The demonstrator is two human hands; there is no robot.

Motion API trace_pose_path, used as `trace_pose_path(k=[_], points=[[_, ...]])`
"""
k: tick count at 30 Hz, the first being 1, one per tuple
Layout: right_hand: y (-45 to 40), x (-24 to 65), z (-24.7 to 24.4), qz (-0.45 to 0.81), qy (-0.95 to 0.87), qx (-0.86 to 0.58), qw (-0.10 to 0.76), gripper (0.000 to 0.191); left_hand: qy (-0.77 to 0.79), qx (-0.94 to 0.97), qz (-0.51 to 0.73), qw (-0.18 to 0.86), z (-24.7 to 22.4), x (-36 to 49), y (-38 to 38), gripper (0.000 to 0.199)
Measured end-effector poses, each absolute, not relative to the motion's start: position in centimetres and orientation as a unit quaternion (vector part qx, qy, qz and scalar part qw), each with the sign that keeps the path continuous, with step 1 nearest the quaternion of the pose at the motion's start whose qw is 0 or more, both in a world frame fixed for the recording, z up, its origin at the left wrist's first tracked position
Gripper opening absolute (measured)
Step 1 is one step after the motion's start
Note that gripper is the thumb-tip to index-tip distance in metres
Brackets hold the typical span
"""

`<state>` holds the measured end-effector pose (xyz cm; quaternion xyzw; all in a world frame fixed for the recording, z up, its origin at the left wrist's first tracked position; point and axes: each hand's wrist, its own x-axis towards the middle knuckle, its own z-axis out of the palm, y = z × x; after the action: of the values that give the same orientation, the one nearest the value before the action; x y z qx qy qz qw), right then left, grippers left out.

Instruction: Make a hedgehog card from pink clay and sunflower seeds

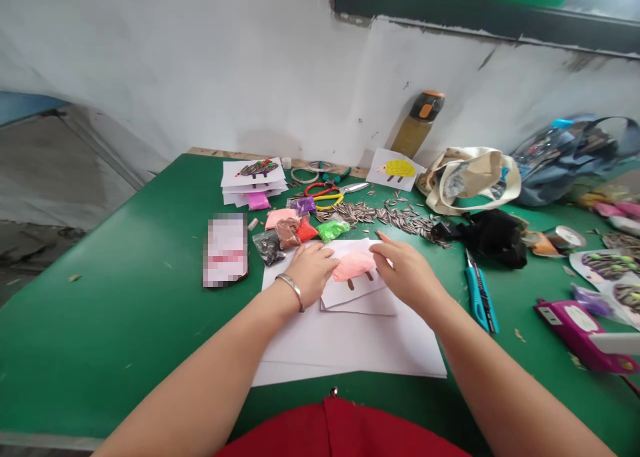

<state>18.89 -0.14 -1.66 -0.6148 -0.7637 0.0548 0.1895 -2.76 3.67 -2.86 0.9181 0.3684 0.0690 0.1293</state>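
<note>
Left of the white card (353, 273), a pixelated packet (226, 250) lies on the green table (100, 330), and a small bag of dark seeds (269, 247) sits just beside the card's far corner. Behind the card's left side are lumps of pink, brown, red and green modelling clay (333, 230). The left hand (313, 271), with a silver bangle (291, 290) on its wrist, lies flat and open, with its fingers resting on the paper near the card's left edge and holding nothing. The card lies on loose white paper sheets (345, 347), with a pink clay shape (353, 265) on it and brown stubby legs drawn or stuck below. The shape looks soft and light, likely to dent or smear, while the thin card looks light and flexible, so the bare paper edge seems the best place to take hold. The right hand (405, 270) sits at the card's right side, its fingers narrowly bunched against the paper, though I cannot tell whether they pinch it. Farther right of the card lie a teal utility knife (479, 290) and a magenta tool (583, 333).
</note>
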Motion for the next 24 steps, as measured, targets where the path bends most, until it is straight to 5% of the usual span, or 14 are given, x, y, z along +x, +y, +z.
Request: trace_pose_path(k=[14,24], points=[[1.5,19.4,-5.0,0.024,-0.805,-0.571,0.161,0.046,0.357,0.916,0.115,0.145,-3.3,-3.6,4.8,0.036],[1.3,19.5,-3.8,0.076,-0.799,-0.571,0.174,0.028,0.343,0.920,0.140,0.125,-3.7,-3.4,4.9,0.029]])
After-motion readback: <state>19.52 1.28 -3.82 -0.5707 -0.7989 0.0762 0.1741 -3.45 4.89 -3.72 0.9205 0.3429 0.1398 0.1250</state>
